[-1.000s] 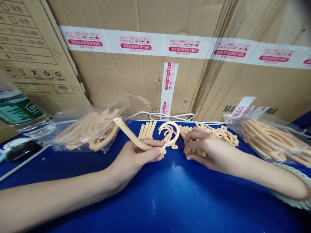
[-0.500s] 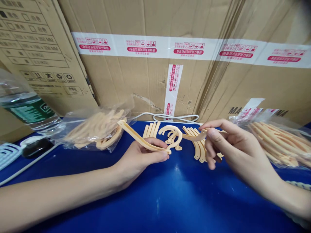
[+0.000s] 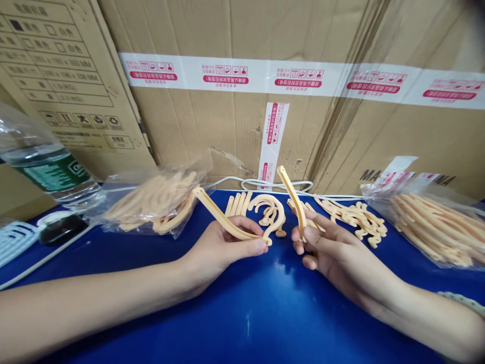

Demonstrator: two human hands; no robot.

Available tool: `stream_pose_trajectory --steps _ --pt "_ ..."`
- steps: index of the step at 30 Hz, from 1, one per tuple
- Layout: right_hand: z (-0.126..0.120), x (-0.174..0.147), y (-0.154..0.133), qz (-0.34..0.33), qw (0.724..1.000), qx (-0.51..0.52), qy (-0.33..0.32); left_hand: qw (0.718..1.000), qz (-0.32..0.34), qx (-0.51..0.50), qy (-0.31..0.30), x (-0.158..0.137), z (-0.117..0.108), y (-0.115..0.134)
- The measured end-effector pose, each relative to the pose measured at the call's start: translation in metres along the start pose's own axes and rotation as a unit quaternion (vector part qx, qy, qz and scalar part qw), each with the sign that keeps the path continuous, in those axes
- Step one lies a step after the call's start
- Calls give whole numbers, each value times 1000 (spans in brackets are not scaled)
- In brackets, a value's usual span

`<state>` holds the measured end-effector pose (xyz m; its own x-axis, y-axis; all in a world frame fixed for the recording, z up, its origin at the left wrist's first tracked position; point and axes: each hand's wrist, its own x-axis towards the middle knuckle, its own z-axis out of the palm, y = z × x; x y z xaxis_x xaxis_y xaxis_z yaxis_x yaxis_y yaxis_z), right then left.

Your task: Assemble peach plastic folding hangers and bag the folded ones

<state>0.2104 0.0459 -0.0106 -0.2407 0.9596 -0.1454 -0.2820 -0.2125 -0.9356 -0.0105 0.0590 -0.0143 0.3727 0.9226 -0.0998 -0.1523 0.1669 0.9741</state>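
Note:
Between the thumb and fingers of my left hand is a cream plastic hanger arm, its free end pointing up and left. A hanger hook meets that arm at my left fingertips and curves up to the right. My right hand pinches a second, loose hanger arm by its lower end, standing nearly upright. A gap separates this loose arm from the hook. Behind my left hand, several hanger arms lie side by side. My right hand partly hides more arms beneath it.
Loose hooks are heaped behind my right hand. Clear bags of hanger parts lie at left and right. A water bottle, a white cable and tall cardboard boxes edge the blue table.
My right hand has moved left, and its hanger arm has swung from nearly level to nearly upright. The hook heap now shows behind it. My left hand keeps its grip, almost still.

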Motion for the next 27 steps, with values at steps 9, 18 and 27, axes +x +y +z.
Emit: stream_pose_trajectory --steps 9,18,27 --pt "8 -5 4 -33 997 -19 -66 1000 6 1 -14 -1 3 0" --pt "8 -7 11 -65 993 -51 -88 999 -12 11 -32 -2 5 5" --pt "11 -10 10 -67 990 -58 -111 998 3 5 -66 -5 7 1"
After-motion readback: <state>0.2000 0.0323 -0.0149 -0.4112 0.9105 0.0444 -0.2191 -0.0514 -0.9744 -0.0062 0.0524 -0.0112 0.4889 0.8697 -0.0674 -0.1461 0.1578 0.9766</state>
